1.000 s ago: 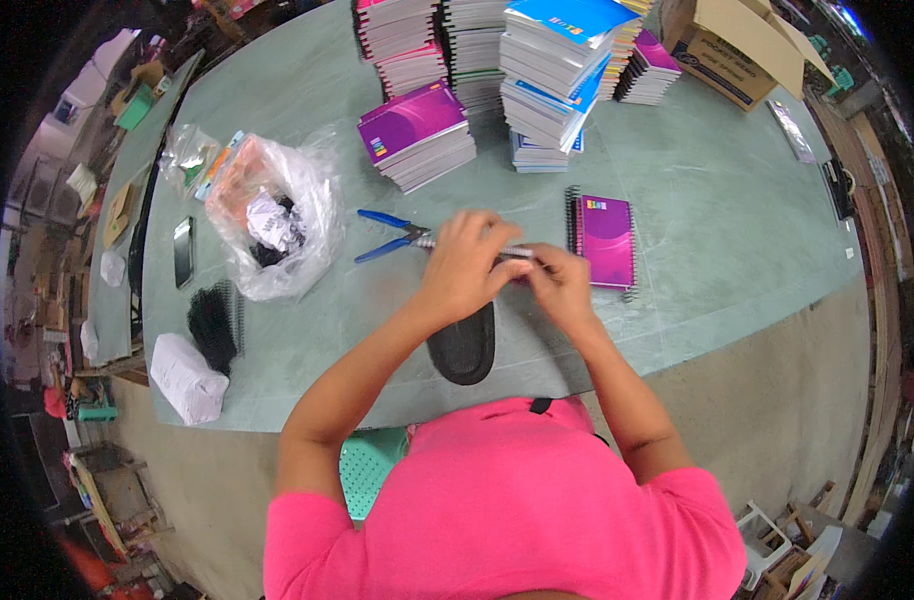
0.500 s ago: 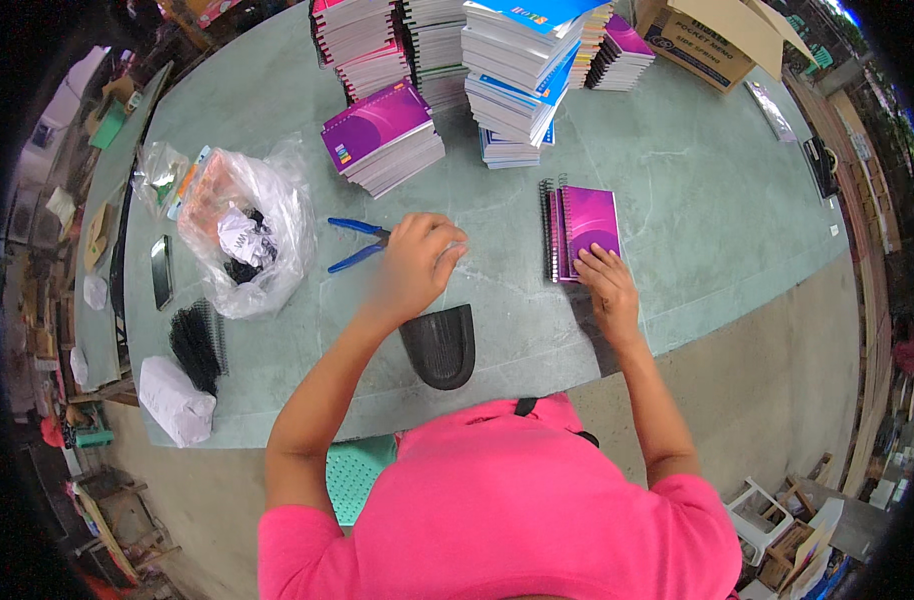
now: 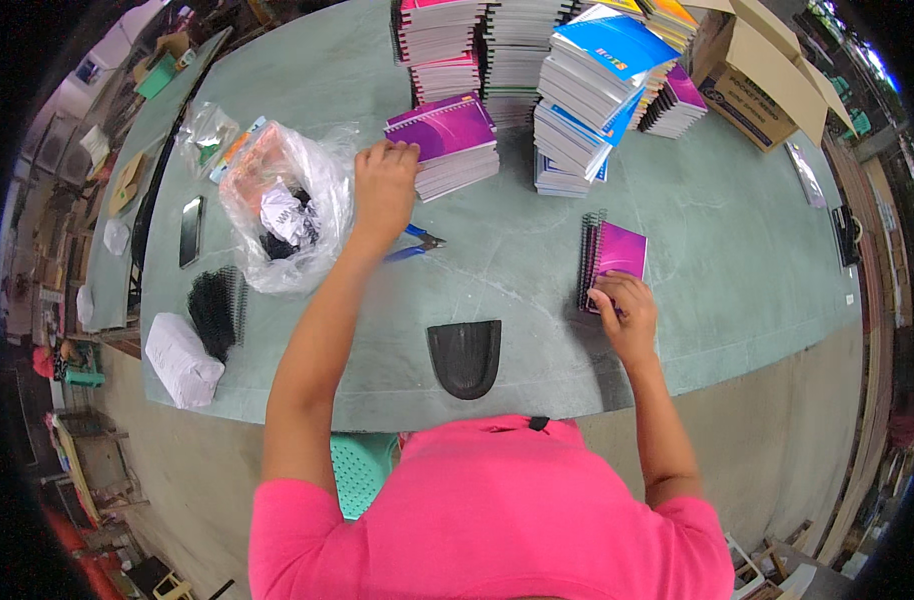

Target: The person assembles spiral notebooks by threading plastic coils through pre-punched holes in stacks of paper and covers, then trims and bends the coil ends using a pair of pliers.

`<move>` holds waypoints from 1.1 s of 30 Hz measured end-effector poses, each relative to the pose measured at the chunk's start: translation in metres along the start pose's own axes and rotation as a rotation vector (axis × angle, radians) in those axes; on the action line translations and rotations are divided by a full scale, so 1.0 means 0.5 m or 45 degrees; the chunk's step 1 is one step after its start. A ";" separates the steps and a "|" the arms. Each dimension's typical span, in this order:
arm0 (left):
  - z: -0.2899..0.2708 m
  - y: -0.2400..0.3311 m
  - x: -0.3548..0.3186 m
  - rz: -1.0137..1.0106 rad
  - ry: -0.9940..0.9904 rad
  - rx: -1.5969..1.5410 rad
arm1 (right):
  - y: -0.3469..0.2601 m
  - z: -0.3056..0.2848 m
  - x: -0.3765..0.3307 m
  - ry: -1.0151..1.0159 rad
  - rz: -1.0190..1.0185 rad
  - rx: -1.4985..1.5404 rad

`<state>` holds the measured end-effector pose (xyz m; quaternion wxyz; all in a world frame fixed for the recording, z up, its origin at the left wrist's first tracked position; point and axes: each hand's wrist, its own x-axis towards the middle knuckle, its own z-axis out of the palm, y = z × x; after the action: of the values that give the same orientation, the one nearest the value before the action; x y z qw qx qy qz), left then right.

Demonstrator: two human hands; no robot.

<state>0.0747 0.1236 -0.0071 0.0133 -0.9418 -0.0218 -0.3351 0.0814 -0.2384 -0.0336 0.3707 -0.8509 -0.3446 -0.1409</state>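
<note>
My left hand (image 3: 385,190) is at the left edge of a stack of purple notebooks (image 3: 455,172), its fingers bent but parted and nothing seen in them. Its fingertips reach the top cover. My right hand (image 3: 627,312) is closed on the lower end of a purple spiral notebook (image 3: 622,250), which lies beside black wire coils on the table. Pliers with blue handles (image 3: 417,242) lie just right of my left forearm, partly covered by it. Between my arms sits a black, rounded tray-like piece (image 3: 465,358).
Tall stacks of blue notebooks (image 3: 597,90) and pink ones (image 3: 442,40) stand at the back, near an open cardboard box (image 3: 762,85). At the left are a clear plastic bag (image 3: 332,190), a phone (image 3: 191,231), loose black coils (image 3: 217,312) and a white wrapped bundle (image 3: 183,360).
My left hand has moved away from beside the pliers, up to the purple stack. My right hand stays at the notebook, its fingers now more curled. The view has shifted.
</note>
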 end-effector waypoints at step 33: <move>-0.310 -0.213 -0.463 -1.441 0.413 -0.009 | -0.204 0.223 0.160 -0.648 -0.054 0.175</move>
<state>-0.2077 0.2163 -0.0320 -0.1676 -0.7205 -0.5177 -0.4299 0.0671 -0.0688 -0.0161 0.3260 -0.8243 -0.4533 0.0936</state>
